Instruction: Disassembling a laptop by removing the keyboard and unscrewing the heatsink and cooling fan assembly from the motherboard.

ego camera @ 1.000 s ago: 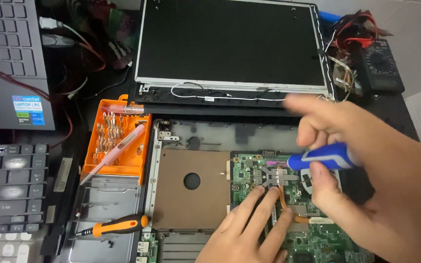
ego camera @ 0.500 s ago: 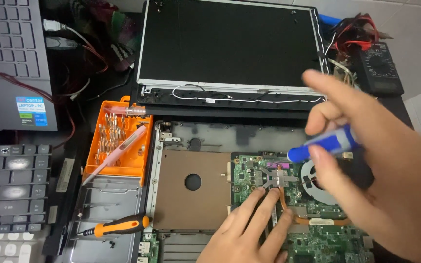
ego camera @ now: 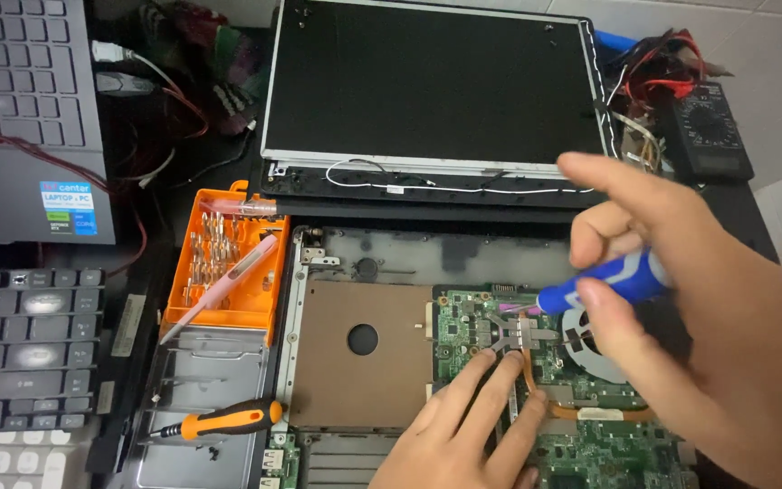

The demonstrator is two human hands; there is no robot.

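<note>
From the head camera, the blue-handled screwdriver [ego camera: 601, 283] is pinched in the right hand [ego camera: 708, 344], its tip set on the silver cross-shaped heatsink bracket [ego camera: 518, 331] of the green laptop motherboard [ego camera: 581, 407]. Just below that bracket, the left hand [ego camera: 463, 435] is pressed down, fingers spread, gripping nothing. The driver is best kept upright and seated.

Two bare hands, left [ego camera: 463, 426] and right [ego camera: 699, 335] above the board [ego camera: 581, 426], no gloves, rings or sleeves.
</note>
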